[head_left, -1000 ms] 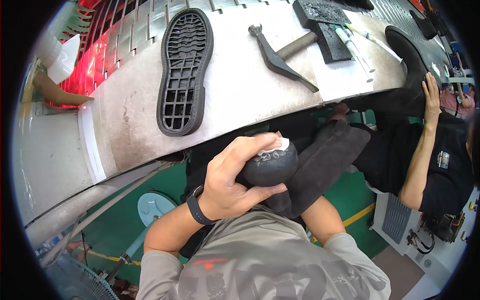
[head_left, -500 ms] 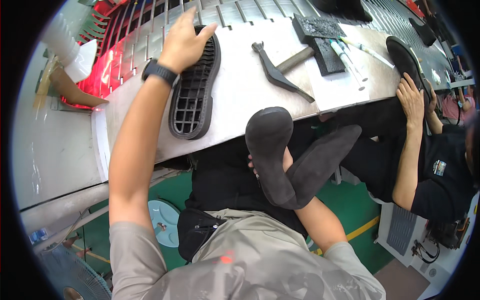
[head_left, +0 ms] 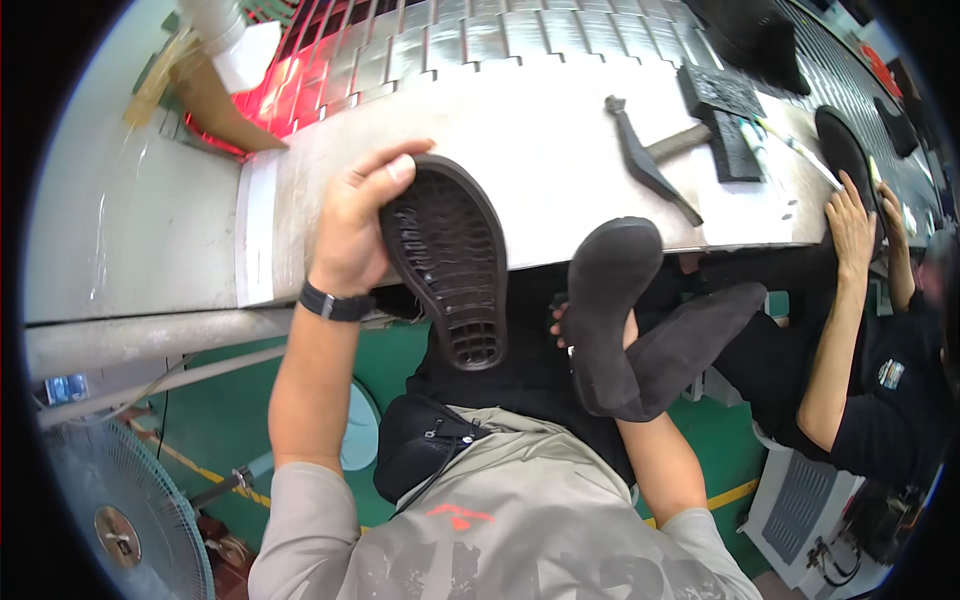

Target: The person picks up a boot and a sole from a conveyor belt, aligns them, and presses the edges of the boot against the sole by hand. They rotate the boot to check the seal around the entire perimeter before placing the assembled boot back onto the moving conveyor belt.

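My left hand (head_left: pixel 350 215) grips a black rubber shoe sole (head_left: pixel 450 250) near its toe end, thumb on the rim. The sole is lifted in front of the table edge, its ribbed and gridded hollow side facing me. Over my lap my right hand (head_left: pixel 559 322) holds a dark grey suede boot upper (head_left: pixel 608 290) from behind. The boot's smooth underside faces up and its shaft folds off to the right. Most of the right hand is hidden behind the boot; only some fingers show.
On the white table (head_left: pixel 540 150) lie a hammer (head_left: pixel 655 165), black blocks (head_left: pixel 735 120) and several slim brushes or pens. A slatted metal conveyor (head_left: pixel 480 35) runs behind. At right, a co-worker's hands (head_left: pixel 855 225) hold another sole. A fan (head_left: pixel 130 520) stands lower left.
My left hand has taken hold of the sole that lay on the table and brought it nearer and lower, tilted up. The boot stays in my right hand.
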Tool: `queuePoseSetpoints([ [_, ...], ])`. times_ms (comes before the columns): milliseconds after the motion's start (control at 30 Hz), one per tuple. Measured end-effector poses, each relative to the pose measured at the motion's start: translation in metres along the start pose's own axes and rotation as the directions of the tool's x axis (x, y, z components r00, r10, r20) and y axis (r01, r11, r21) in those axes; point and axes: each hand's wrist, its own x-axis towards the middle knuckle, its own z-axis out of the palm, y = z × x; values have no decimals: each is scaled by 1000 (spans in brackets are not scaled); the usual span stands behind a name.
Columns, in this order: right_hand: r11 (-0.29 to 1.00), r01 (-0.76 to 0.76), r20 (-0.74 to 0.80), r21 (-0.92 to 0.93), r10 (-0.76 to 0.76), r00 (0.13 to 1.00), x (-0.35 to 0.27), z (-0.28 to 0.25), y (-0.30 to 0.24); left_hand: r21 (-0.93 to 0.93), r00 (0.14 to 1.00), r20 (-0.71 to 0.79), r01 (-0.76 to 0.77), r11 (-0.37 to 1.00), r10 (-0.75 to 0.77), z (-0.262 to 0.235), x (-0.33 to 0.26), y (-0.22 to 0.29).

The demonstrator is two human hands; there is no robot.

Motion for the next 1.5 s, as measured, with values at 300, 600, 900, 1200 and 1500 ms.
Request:
queuePoseSetpoints([
  [300,968,133,-33,-211,-143,989,1,23,6,-275,908,418,103,956,22,-1,-32,-21],
  [600,967,166,-293,-194,-219,931,-9,71,11,-172,941,312,-80,982,132,-5,-32,-37],
  [900,999,-36,77,13,35,996,-32,38,40,-245,962,258,-24,969,89,9,-39,-29],
  [1200,930,-235,55,283,228,972,-42,145,77,-100,927,352,-97,990,127,18,-48,-20],
  [1500,972,-209,-1,-103,210,978,-31,138,77,-59,922,357,-140,988,152,18,-53,-15],
])
